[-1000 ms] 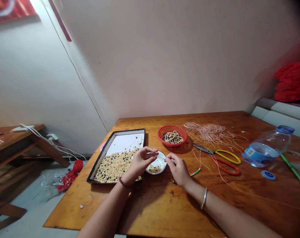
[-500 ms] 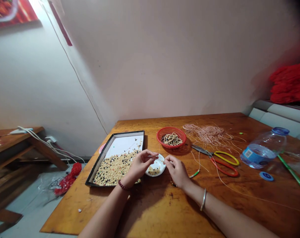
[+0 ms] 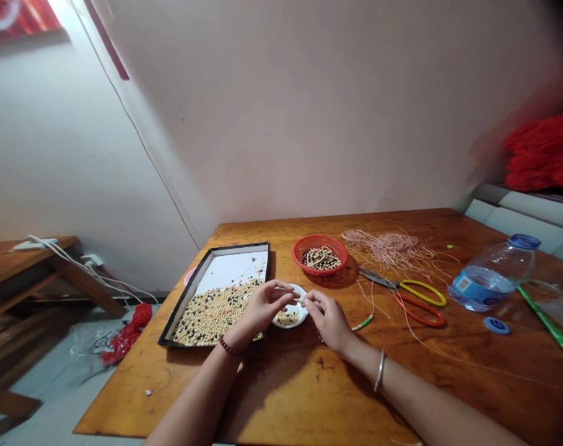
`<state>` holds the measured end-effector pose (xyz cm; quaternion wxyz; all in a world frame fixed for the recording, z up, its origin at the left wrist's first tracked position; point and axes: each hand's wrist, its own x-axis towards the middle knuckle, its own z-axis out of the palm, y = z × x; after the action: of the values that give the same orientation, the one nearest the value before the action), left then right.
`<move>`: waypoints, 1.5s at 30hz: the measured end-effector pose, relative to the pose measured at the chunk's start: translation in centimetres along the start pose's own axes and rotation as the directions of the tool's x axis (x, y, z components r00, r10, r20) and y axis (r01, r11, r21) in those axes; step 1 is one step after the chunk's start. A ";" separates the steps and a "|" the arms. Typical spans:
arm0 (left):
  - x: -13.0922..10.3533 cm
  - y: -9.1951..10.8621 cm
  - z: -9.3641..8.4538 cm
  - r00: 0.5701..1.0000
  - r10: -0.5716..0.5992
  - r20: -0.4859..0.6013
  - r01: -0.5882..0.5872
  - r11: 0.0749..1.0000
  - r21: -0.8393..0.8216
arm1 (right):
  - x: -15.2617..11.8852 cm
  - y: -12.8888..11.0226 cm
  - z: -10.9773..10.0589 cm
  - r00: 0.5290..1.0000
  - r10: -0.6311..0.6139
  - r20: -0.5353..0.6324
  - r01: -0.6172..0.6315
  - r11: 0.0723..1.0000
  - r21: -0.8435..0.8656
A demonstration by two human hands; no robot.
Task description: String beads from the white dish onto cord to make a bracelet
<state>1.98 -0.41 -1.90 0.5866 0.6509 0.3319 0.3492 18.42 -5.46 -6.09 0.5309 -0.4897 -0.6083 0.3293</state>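
- Head view (sole view): white dish (image 3: 301,315) w/ small bead pile (image 3: 287,318) lies between the 2 hands, under their fingertips; round, so no long axis; hands approx. equally near.
- L. hand (image 3: 262,308): reaches over dish from left, thumb & fingers curved; cannot tell if they grip anything.
- R. hand (image 3: 330,322): at dish's right side, thumb & fingertips pinched on a pale bit (image 3: 302,301), too small to ID.
- Bead strand (image 3: 365,322): just right of R. hand, partly hidden by it; visible beaded part's long axis runs near-left to far-right; R. hand nearer.
- Counts, left to right: tray (image 3: 230,267), 1, loose beads inside too many to count; dish, 1; basket (image 3: 342,262), 1, far side, strung beads inside, no. unclear; scissors (image 3: 393,285), 1 pr.; cord tangle (image 3: 388,248), 1, far right; bottle (image 3: 492,280), 1; blue disc (image 3: 497,326), 1, near bottle; green strip (image 3: 549,326), 1, far right edge.
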 end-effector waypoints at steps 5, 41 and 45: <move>-0.1 0.1 0.0 1.000 0.009 -0.002 -0.009 0.999 0.040 | 0.0 -0.1 0.0 1.000 0.009 -0.001 -0.009 1.000 0.015; 0.0 0.3 0.3 0.984 0.158 -0.080 -0.114 0.910 0.398 | 0.3 0.3 0.0 0.996 -0.016 -0.088 0.013 0.999 -0.038; -1.1 2.4 1.6 0.930 0.272 -0.246 -0.146 0.889 0.434 | 0.3 0.4 -0.1 0.993 -0.014 -0.119 0.006 0.998 -0.069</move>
<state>2.81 -2.38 0.34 0.3389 0.7305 0.4096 0.4286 18.67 -5.05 -6.36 0.5508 -0.5232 -0.5889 0.2757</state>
